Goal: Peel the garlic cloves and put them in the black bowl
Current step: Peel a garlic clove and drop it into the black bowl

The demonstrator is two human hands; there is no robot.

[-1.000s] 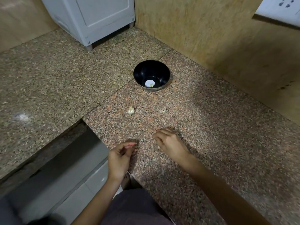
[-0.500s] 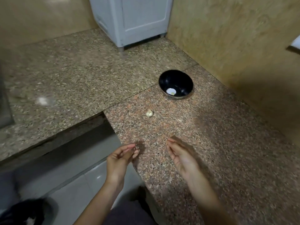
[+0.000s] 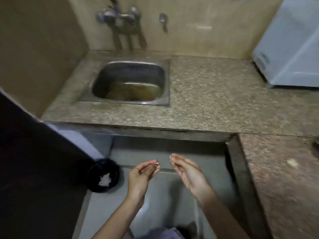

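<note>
While left hand (image 3: 141, 175), right hand (image 3: 188, 173) each pinch pale scrap (image 3: 156, 163), bin (image 3: 114, 169) holds white litter (image 3: 104, 179), sink (image 3: 129, 71) murky water (image 3: 133, 91).

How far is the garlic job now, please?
Done: cannot tell; only a dark edge, perhaps the bowl, shows. In hand: left hand pinches a pale scrap, right hand another, likely skin, near the bin. Left: a pale piece, maybe a clove, lies on the counter.

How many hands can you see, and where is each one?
2. The left hand pinches a pale scrap above the floor, right of the black bin; the right hand, beside it, pinches another. None seem hidden.
</note>
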